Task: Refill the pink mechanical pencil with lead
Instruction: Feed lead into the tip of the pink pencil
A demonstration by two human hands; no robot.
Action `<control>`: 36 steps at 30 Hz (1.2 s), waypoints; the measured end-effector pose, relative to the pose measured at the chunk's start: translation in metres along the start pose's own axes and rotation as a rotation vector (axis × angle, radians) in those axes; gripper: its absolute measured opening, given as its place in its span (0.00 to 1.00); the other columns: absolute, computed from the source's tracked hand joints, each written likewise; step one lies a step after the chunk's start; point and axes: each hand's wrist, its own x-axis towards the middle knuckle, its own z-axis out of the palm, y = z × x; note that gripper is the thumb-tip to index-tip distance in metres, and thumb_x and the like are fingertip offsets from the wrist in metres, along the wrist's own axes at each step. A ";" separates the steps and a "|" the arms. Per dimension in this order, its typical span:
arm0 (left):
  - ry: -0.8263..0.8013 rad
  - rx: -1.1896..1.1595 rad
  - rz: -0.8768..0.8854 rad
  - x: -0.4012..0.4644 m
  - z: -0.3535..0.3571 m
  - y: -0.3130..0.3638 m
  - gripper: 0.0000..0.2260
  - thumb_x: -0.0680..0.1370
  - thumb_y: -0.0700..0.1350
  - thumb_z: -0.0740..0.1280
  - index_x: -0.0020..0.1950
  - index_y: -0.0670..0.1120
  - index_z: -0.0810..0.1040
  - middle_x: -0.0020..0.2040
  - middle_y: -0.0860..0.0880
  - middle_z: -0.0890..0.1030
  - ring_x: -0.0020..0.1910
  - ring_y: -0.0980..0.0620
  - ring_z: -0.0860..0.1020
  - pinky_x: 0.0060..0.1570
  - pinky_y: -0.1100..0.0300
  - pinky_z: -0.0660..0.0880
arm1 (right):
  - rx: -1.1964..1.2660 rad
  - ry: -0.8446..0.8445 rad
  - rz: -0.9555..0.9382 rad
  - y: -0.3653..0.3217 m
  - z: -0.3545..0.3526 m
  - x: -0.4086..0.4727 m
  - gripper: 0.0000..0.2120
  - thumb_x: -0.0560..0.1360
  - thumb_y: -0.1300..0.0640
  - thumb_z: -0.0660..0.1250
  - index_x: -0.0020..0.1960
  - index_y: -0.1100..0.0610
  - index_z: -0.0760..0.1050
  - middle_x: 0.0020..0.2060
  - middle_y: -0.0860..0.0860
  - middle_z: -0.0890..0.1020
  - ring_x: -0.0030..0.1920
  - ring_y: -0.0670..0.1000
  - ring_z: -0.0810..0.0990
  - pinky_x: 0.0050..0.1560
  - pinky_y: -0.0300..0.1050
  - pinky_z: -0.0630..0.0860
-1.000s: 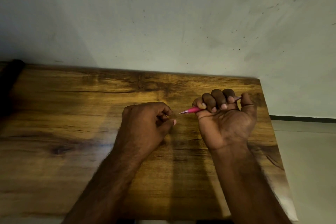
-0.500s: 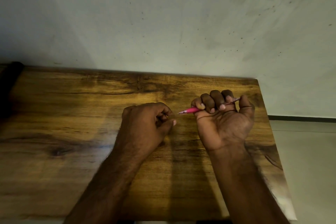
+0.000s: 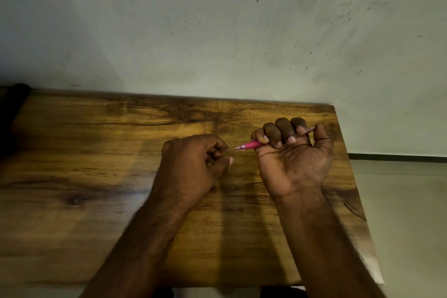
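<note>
Little has moved since the earlier frames: both hands hold nearly the same poses over the tabletop, and the pencil's tip sits about as close to the left hand as before.

Right hand [image 3: 294, 152] is palm toward the camera, fist closed around the pink mechanical pencil [image 3: 251, 145]. Four fingers [image 3: 281, 132] wrap over the barrel; thumb stands up at the far right side. Grip is tight on the pencil, most of the barrel hidden inside the fist.

Pencil's long axis runs roughly left to right, slightly tilted: tip end lower and to the left, rear end higher and to the right. Tapered tip pokes out of the fist on the little-finger side and points at the left hand. Rear end shows between index finger and thumb, blurred.

Left hand [image 3: 193, 162] rests back-up just left of the pencil tip, near but not touching it. Fingers are curled in, thumb tip close against the index finger. Whether a lead is pinched there cannot be told; nothing that thin resolves.

Both forearms lie over the wooden table [image 3: 84, 152], which meets a scuffed pale wall [image 3: 217, 31]. Lighting dim, edges soft.
</note>
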 end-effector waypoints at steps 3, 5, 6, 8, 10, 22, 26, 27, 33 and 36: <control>0.009 0.003 0.013 0.000 0.000 0.001 0.08 0.72 0.56 0.77 0.49 0.58 0.84 0.36 0.63 0.81 0.40 0.66 0.79 0.57 0.45 0.79 | -0.018 -0.003 -0.005 0.000 0.000 0.000 0.19 0.79 0.44 0.52 0.34 0.53 0.63 0.26 0.49 0.61 0.29 0.49 0.58 0.36 0.45 0.63; 0.008 0.009 0.016 0.000 0.000 0.002 0.08 0.72 0.55 0.77 0.49 0.58 0.84 0.36 0.63 0.81 0.40 0.66 0.78 0.57 0.45 0.79 | -0.022 -0.005 -0.008 0.000 -0.001 0.000 0.18 0.78 0.45 0.52 0.34 0.53 0.63 0.26 0.49 0.61 0.29 0.49 0.58 0.35 0.45 0.63; 0.010 0.008 0.016 0.000 0.000 0.002 0.08 0.72 0.55 0.77 0.49 0.58 0.84 0.36 0.63 0.81 0.39 0.66 0.79 0.57 0.46 0.79 | -0.019 -0.007 -0.004 -0.001 -0.002 0.000 0.18 0.78 0.44 0.52 0.34 0.54 0.63 0.26 0.49 0.62 0.29 0.49 0.59 0.35 0.45 0.63; 0.015 0.006 0.012 0.000 0.000 0.001 0.08 0.72 0.55 0.77 0.49 0.58 0.84 0.36 0.63 0.81 0.39 0.66 0.79 0.56 0.47 0.79 | -0.013 -0.010 0.011 0.000 -0.003 0.001 0.19 0.79 0.43 0.52 0.35 0.54 0.65 0.27 0.49 0.62 0.30 0.49 0.59 0.36 0.45 0.63; 0.011 0.010 0.009 0.000 0.001 0.000 0.08 0.72 0.56 0.77 0.50 0.58 0.84 0.36 0.63 0.81 0.39 0.66 0.79 0.56 0.47 0.80 | -0.028 -0.008 0.013 0.000 -0.004 0.001 0.18 0.78 0.44 0.53 0.35 0.54 0.64 0.27 0.49 0.62 0.30 0.49 0.59 0.36 0.46 0.63; 0.005 0.009 0.013 0.002 0.005 -0.004 0.08 0.72 0.55 0.77 0.49 0.58 0.84 0.36 0.64 0.81 0.40 0.67 0.79 0.56 0.47 0.79 | -0.037 0.015 -0.012 0.000 -0.005 0.005 0.18 0.79 0.45 0.52 0.34 0.54 0.63 0.27 0.49 0.62 0.30 0.49 0.58 0.36 0.45 0.62; 0.002 -0.005 0.000 0.003 0.006 -0.006 0.08 0.72 0.56 0.77 0.50 0.58 0.84 0.38 0.63 0.81 0.41 0.67 0.79 0.56 0.45 0.79 | -0.017 0.008 0.015 0.001 -0.008 0.008 0.20 0.79 0.43 0.51 0.36 0.55 0.67 0.29 0.49 0.63 0.31 0.50 0.60 0.37 0.46 0.63; 0.000 -0.011 -0.002 0.004 0.007 -0.006 0.08 0.72 0.55 0.77 0.50 0.58 0.85 0.38 0.63 0.81 0.42 0.66 0.79 0.56 0.45 0.79 | -0.025 0.011 0.010 0.001 -0.008 0.009 0.19 0.79 0.43 0.52 0.36 0.55 0.67 0.29 0.49 0.63 0.31 0.50 0.60 0.37 0.46 0.63; 0.009 -0.024 0.009 0.005 0.006 -0.008 0.08 0.72 0.55 0.77 0.50 0.59 0.84 0.38 0.64 0.81 0.42 0.66 0.79 0.55 0.45 0.79 | -0.065 0.024 -0.026 0.003 -0.009 0.010 0.15 0.74 0.46 0.55 0.34 0.54 0.65 0.27 0.49 0.62 0.30 0.50 0.60 0.37 0.46 0.63; 0.013 -0.024 0.014 0.005 0.006 -0.008 0.08 0.72 0.55 0.77 0.50 0.59 0.84 0.38 0.64 0.81 0.42 0.67 0.78 0.55 0.45 0.79 | -0.084 0.021 -0.030 0.002 -0.008 0.009 0.14 0.73 0.47 0.55 0.34 0.54 0.64 0.27 0.49 0.62 0.29 0.50 0.59 0.37 0.46 0.62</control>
